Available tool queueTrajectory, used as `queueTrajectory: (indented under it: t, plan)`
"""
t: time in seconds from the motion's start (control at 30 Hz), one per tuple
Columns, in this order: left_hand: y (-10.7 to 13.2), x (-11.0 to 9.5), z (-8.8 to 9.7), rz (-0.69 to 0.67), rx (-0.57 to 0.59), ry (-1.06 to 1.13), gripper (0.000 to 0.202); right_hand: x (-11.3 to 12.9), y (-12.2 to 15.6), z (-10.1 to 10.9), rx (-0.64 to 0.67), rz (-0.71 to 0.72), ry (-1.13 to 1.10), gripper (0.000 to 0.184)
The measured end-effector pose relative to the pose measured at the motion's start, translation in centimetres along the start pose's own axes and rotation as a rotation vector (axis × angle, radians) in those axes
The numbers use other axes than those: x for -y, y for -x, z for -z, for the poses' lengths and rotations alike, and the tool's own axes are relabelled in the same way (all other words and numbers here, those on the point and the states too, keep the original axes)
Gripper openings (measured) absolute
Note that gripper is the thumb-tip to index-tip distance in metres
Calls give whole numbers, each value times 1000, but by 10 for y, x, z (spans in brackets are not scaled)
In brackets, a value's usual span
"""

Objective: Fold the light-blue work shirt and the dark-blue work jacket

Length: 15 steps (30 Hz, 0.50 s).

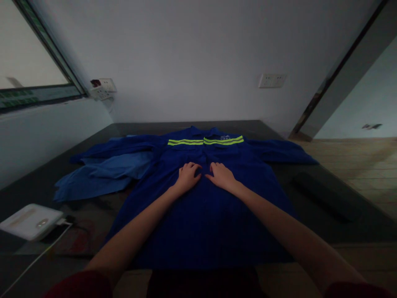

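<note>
A dark blue work jacket [198, 223] lies spread out front side up, its collar toward the wall and its hem toward me. Yellow-green reflective bands [186, 142] cross its chest, and its sleeves reach out to both sides. My left hand [187, 176] rests on the left front panel, fingers bent and thumb apart from them. Across the centre opening, my right hand [221, 176] touches the other panel in much the same pose, with a gap between thumb and fingers. Neither hand visibly grips any cloth.
A lighter blue garment [102, 176] lies partly under the jacket's left sleeve. At the left front of the dark table [310, 231] is a white device [32, 221] with a cable. A black elongated case [325, 196] lies at right. Wall sockets [273, 80] are behind.
</note>
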State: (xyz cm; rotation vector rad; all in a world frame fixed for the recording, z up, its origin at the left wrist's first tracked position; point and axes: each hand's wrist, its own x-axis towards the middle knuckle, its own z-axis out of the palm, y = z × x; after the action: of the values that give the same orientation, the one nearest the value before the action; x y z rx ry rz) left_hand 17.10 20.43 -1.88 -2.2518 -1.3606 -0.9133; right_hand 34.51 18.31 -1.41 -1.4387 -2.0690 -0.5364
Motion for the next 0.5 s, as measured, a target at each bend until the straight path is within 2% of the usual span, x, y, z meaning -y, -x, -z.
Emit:
queueTrajectory:
  t: [0.13,0.23,0.37,0.5]
  plan:
    - [-6,-13,2,-10,68,29,22,9,-5,-7,55,-91,61,39]
    - [-6,-17,-3,0,53,-23,20,8,-4,-7,71,-99,81,40]
    - [-4,-16,-7,-64,35,-53,17,9,-2,-3,94,-135,146,36]
    - [-4,-13,-8,-108,36,-59,13,13,-4,-4,38,-175,210,29]
